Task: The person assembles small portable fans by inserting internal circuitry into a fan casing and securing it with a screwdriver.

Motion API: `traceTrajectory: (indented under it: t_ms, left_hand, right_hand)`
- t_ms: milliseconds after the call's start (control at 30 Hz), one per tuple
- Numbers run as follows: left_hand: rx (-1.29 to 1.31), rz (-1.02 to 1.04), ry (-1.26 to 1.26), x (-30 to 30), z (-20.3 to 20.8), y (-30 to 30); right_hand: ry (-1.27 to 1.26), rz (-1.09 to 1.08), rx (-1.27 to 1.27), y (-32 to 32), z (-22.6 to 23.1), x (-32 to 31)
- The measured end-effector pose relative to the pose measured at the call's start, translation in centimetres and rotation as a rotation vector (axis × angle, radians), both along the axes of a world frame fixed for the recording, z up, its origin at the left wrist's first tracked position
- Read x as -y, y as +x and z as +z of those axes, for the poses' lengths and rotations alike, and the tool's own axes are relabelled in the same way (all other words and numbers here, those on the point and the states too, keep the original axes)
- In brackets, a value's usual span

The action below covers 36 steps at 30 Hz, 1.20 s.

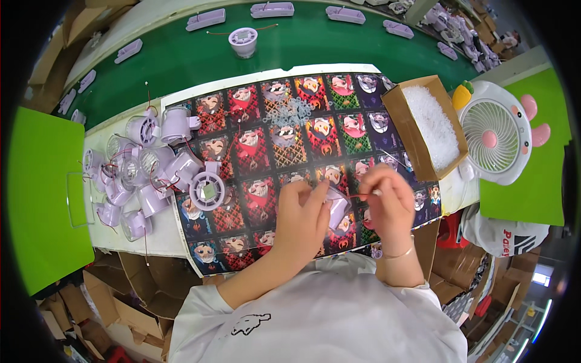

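My left hand (299, 221) is closed around a lavender plastic housing (339, 213), held low over the near part of the picture-printed sheet (247, 166). A thin red wire (358, 195) runs from the housing to my right hand (392, 206). The fingertips of my right hand are pinched on the wire, with a small white tip showing at them. Part of the housing is hidden behind my left fingers. Left of my hands, a similar round housing (207, 191) lies on the sheet's edge, its ribbed opening facing up.
Several lavender housings with red wires are heaped at the left (145, 163). Small clear rings (287, 113) lie on the sheet. A cardboard box (451, 160) of clear pieces and a white rabbit-eared fan (493, 133) stand right. Beyond, a green belt (308, 42) carries lavender parts.
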<state>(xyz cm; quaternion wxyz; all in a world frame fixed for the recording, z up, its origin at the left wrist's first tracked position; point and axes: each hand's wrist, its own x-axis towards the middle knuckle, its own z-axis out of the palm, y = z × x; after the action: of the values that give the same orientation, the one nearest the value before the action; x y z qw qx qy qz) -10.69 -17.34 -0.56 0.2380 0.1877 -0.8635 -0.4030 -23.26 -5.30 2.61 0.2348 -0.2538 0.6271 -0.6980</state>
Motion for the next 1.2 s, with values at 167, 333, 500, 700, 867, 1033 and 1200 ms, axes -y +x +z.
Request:
traceTrajectory:
  t_ms: [167, 333, 500, 700, 867, 1033, 1200]
  left_hand:
    - [-0.083, -0.127, 0.311, 1.0, -0.1, -0.1]
    - [-0.022, -0.183, 0.193, 1.2, 0.0, -0.1]
    - [-0.029, -0.250, 0.296, 1.9, -0.6, 0.3]
    - [-0.101, -0.286, 0.358, 2.0, -1.4, -0.5]
    - [-0.124, -0.301, 0.413, 2.0, -1.4, -0.8]
    - [-0.090, -0.304, 0.370, 2.0, -1.1, -0.9]
    - [-0.072, -0.267, 0.381, 1.6, -1.2, -1.3]
  right_hand:
    - [0.175, -0.024, -0.222, 4.4, -3.8, -1.0]
    - [0.053, -0.170, -0.015, 7.1, -4.1, -0.5]
    - [0.193, -0.011, -0.505, 3.5, -1.4, 0.9]
    - [0.280, 0.064, -0.845, 2.7, -0.4, 1.0]
    - [0.304, 0.150, -0.824, 1.6, 0.4, 0.7]
    - [0.874, -0.296, -1.040, -4.8, -0.2, -1.4]
    - [0.950, -0.047, -1.237, -6.2, -2.2, -2.3]
